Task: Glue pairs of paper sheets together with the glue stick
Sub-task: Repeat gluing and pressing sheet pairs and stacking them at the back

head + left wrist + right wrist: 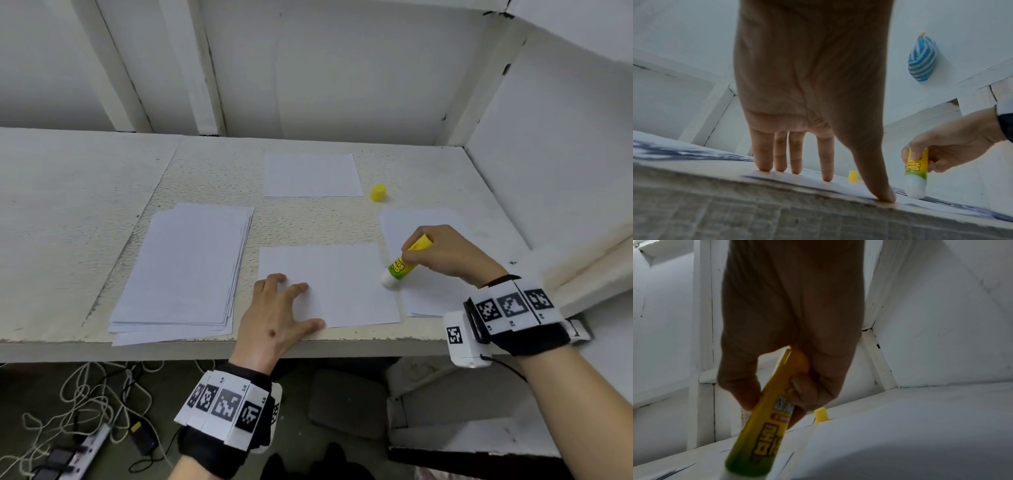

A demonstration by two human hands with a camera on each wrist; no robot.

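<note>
Pressing flat with spread fingers, the left hand [279, 315] pins a paper sheet [342, 284] at lower centre of the head view, by the surface [68, 212] front edge. At centre right, the right hand [445, 255] grips the glue stick [406, 260], tip down at the sheet's right edge. Left wrist view: fingertips [827, 177] touch paper. Right wrist view: fingers wrap the stick.

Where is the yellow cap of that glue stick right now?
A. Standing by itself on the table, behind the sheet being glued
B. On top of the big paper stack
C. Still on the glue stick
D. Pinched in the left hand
A. The yellow cap stands alone on the table, beside the far sheet, while the right hand grips the uncapped glue stick and the left hand presses flat on the near sheet.
</note>
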